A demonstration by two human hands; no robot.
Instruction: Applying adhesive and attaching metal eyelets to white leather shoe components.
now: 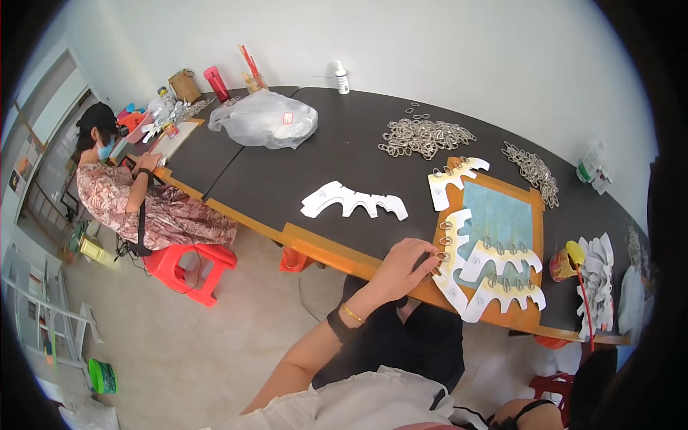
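Pale wall behind; dark table with orange-taped edges before it. Bulky plastic bag toward the far side, well clear of the work. Blue-green sheet near the front edge, white arched cards with rings lying on and around it. Bare white cards stacked to its left.

Upright card along the sheet's left side; front card beside its lower end. Both reach the table's front edge; overhang unclear. Judgement: a brushing wrist or sleeve could knock either off.

Left hand at the upright card, fingertips by one of its rings; cannot tell whether pinching or only touching. Right hand out of view. Risk: a sideways nudge could set that ring askew or drag the card, especially if the yellowish coating is tacky.

Yellow-topped cup near the right table edge, red stick beside it; catching either could tip the cup. Smallest: loose metal rings, heaped; likely to tangle when lifted.
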